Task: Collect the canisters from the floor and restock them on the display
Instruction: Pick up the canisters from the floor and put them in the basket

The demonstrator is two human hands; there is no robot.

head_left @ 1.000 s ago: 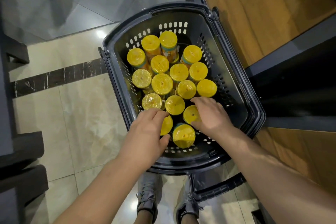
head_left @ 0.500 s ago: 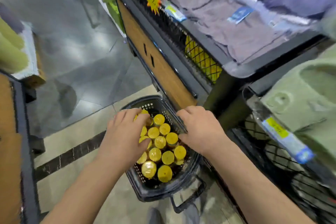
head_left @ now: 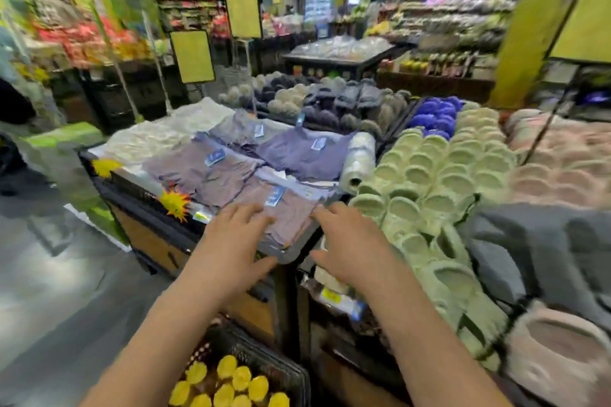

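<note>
The canisters stand upright, packed close together in a dark perforated plastic basket at the bottom edge of the view, low beside the foot of the display. Only their round yellow lids show, some nine or ten touching or nearly touching, the nearest cut off by the frame. Blur hides their bodies and labels.

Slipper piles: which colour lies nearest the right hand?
The pale green slippers, just beside the right hand; the blue pile and pink pile sit farther back and to the right.
</note>
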